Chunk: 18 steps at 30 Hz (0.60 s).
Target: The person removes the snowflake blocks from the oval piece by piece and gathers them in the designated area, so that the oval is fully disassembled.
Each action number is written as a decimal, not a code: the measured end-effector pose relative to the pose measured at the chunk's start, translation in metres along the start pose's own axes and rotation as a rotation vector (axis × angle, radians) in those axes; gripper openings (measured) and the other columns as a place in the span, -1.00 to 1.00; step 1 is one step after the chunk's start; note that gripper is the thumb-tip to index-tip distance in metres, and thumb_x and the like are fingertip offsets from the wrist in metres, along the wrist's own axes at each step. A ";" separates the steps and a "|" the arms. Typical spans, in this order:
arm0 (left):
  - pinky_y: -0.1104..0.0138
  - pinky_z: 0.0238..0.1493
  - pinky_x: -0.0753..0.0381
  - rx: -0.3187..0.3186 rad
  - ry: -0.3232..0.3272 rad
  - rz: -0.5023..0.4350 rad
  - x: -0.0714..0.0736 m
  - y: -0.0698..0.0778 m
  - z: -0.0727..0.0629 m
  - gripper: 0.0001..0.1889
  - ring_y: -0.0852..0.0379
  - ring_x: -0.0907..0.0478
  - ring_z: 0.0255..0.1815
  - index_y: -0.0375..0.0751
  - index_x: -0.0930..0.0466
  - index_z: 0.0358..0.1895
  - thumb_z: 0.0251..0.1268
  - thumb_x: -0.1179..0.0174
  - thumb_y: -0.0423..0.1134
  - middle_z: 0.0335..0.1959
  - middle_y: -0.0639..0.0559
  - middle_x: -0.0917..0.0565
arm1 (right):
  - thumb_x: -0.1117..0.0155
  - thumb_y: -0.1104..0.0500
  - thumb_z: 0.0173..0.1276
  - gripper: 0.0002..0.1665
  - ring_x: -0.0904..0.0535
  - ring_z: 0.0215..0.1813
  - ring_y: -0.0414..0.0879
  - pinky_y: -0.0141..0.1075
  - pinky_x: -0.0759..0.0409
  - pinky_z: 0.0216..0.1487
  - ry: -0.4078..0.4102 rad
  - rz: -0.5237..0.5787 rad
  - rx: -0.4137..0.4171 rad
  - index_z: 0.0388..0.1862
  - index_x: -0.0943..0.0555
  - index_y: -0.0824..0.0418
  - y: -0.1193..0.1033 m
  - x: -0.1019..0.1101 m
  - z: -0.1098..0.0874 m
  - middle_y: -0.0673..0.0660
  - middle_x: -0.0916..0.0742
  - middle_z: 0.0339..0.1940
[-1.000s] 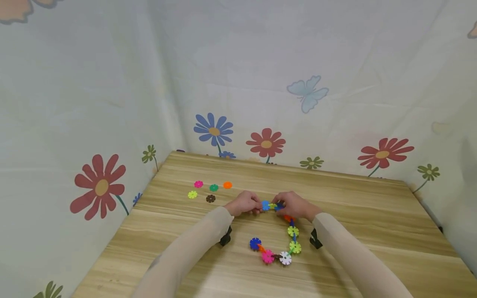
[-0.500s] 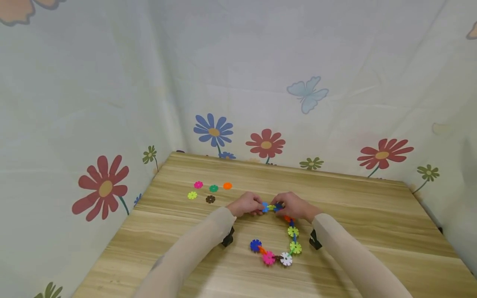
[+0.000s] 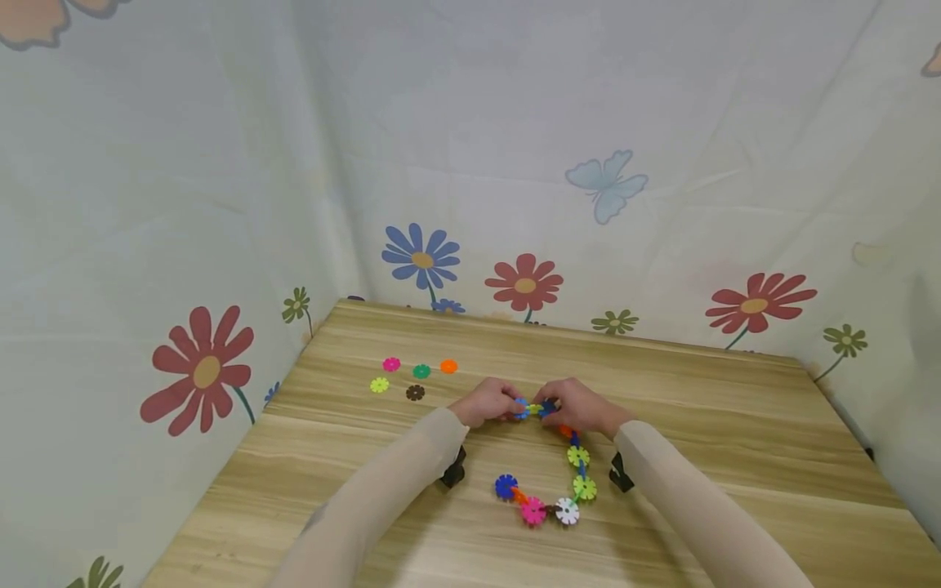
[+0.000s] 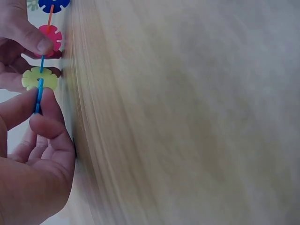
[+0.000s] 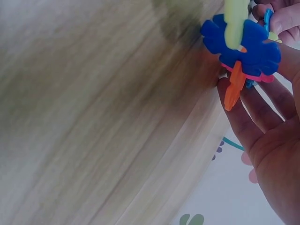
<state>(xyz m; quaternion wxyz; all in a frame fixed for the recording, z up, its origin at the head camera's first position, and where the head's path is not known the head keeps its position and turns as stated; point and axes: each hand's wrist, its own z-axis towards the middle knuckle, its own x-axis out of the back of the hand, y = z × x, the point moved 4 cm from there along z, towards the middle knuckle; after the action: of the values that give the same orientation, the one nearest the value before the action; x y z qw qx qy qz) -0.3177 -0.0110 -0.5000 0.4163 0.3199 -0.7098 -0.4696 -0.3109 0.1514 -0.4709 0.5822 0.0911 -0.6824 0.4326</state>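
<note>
My left hand (image 3: pixel 488 402) pinches a light blue snowflake disc (image 4: pixel 39 97) between thumb and fingers, edge-on in the left wrist view. That disc meets a yellow-green disc (image 4: pixel 40 79) at the end of a chain of slotted discs. Close on its right, my right hand (image 3: pixel 581 406) grips the chain at a blue disc (image 4: pixel 42 63), thumb near a pink disc (image 4: pixel 54 36). From there the chain curves toward me through yellow-green, white (image 3: pixel 567 512) and pink discs to a dark blue end disc (image 3: pixel 506 487). In the right wrist view, another dark blue disc (image 5: pixel 255 44) hangs before the right fingers.
Several loose discs lie at the back left of the wooden table (image 3: pixel 706 408): pink (image 3: pixel 391 364), green (image 3: pixel 421 371), orange (image 3: pixel 449 367), yellow-green (image 3: pixel 379 385) and brown (image 3: pixel 415 393). A flower-printed cloth (image 3: pixel 470 163) hangs behind the table and along its sides.
My left hand has shifted slightly right, its fingers now covering more of the light blue disc. The chain's near end has slid a little right and toward me. The loose discs stay put.
</note>
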 end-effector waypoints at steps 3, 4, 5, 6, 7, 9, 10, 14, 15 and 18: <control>0.43 -0.50 -0.44 -0.006 0.006 -0.003 0.000 0.001 0.000 -0.89 0.20 -0.51 -0.51 -0.36 -0.61 -0.24 0.17 -0.27 -0.41 -0.46 0.00 -0.63 | -0.43 0.25 0.15 -0.73 -0.60 -0.11 -0.09 -0.19 -0.56 -0.07 -0.001 0.000 0.000 -0.14 -0.66 0.21 0.000 0.000 0.000 0.05 -0.70 -0.16; 0.43 -0.51 -0.42 -0.006 0.005 -0.008 0.000 0.001 0.000 -0.89 0.20 -0.52 -0.51 -0.36 -0.61 -0.25 0.17 -0.27 -0.41 -0.46 0.00 -0.63 | -0.43 0.25 0.15 -0.73 -0.60 -0.10 -0.09 -0.19 -0.56 -0.07 -0.002 0.001 -0.001 -0.14 -0.66 0.21 0.000 0.001 0.000 0.05 -0.70 -0.16; 0.44 -0.54 -0.38 -0.007 0.005 -0.006 0.000 0.001 -0.001 -0.90 0.21 -0.50 -0.53 -0.35 -0.61 -0.26 0.18 -0.27 -0.41 -0.48 0.00 -0.63 | -0.42 0.25 0.15 -0.74 -0.59 -0.10 -0.09 -0.19 -0.56 -0.06 -0.003 0.000 -0.002 -0.14 -0.66 0.20 0.000 0.001 0.000 0.04 -0.70 -0.16; 0.44 -0.54 -0.38 -0.005 0.004 -0.007 0.000 0.001 -0.001 -0.91 0.21 -0.50 -0.53 -0.35 -0.60 -0.27 0.17 -0.27 -0.41 -0.48 0.00 -0.63 | -0.42 0.25 0.16 -0.74 -0.59 -0.09 -0.08 -0.18 -0.56 -0.06 -0.003 -0.001 -0.002 -0.14 -0.66 0.20 0.000 0.000 0.000 0.04 -0.70 -0.16; 0.44 -0.54 -0.38 -0.004 0.004 -0.007 0.000 0.001 -0.001 -0.91 0.20 -0.51 -0.53 -0.34 -0.60 -0.27 0.18 -0.26 -0.41 -0.48 0.00 -0.63 | -0.42 0.24 0.16 -0.74 -0.59 -0.09 -0.08 -0.17 -0.56 -0.05 -0.004 -0.001 -0.003 -0.14 -0.66 0.20 0.000 0.000 0.000 0.04 -0.70 -0.16; 0.44 -0.54 -0.37 -0.004 0.003 -0.007 0.000 0.001 -0.002 -0.92 0.20 -0.51 -0.53 -0.34 -0.60 -0.28 0.18 -0.26 -0.41 -0.49 -0.01 -0.62 | -0.42 0.24 0.16 -0.74 -0.59 -0.08 -0.08 -0.16 -0.56 -0.04 -0.007 0.001 -0.008 -0.14 -0.66 0.19 0.000 0.000 0.000 0.04 -0.70 -0.15; 0.44 -0.54 -0.37 -0.003 0.002 -0.009 0.000 0.001 -0.002 -0.92 0.19 -0.51 -0.54 -0.34 -0.60 -0.28 0.18 -0.25 -0.42 -0.49 0.00 -0.62 | -0.42 0.23 0.16 -0.74 -0.59 -0.09 -0.09 -0.16 -0.56 -0.04 -0.008 0.001 -0.009 -0.13 -0.66 0.19 0.000 0.000 -0.001 0.03 -0.70 -0.15; 0.44 -0.54 -0.38 -0.002 0.004 -0.010 0.000 0.003 -0.003 -0.92 0.19 -0.50 -0.54 -0.36 -0.59 -0.28 0.17 -0.25 -0.43 -0.50 0.00 -0.60 | -0.42 0.23 0.16 -0.74 -0.58 -0.11 -0.11 -0.17 -0.56 -0.05 -0.011 -0.001 -0.006 -0.14 -0.67 0.19 0.000 0.001 -0.001 0.02 -0.70 -0.16; 0.44 -0.54 -0.39 0.000 0.005 -0.014 0.001 0.003 -0.003 -0.92 0.18 -0.49 -0.53 -0.37 -0.58 -0.28 0.17 -0.24 -0.44 -0.49 0.00 -0.60 | -0.42 0.24 0.16 -0.74 -0.58 -0.12 -0.11 -0.18 -0.56 -0.06 -0.010 -0.002 -0.004 -0.14 -0.67 0.19 0.000 0.001 -0.001 0.02 -0.70 -0.17; 0.43 -0.50 -0.42 0.005 0.003 -0.019 0.002 0.002 -0.003 -0.91 0.17 -0.48 -0.50 -0.38 -0.58 -0.25 0.18 -0.22 -0.46 -0.46 -0.01 -0.58 | -0.43 0.24 0.15 -0.75 -0.59 -0.15 -0.11 -0.19 -0.55 -0.08 -0.006 -0.015 0.003 -0.15 -0.67 0.20 0.001 0.002 -0.002 0.02 -0.71 -0.18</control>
<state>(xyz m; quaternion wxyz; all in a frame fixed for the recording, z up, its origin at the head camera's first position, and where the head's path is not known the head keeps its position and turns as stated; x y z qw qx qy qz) -0.3164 -0.0131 -0.4967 0.4122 0.3285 -0.7071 -0.4714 -0.3106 0.1536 -0.4700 0.5833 0.0985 -0.6826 0.4290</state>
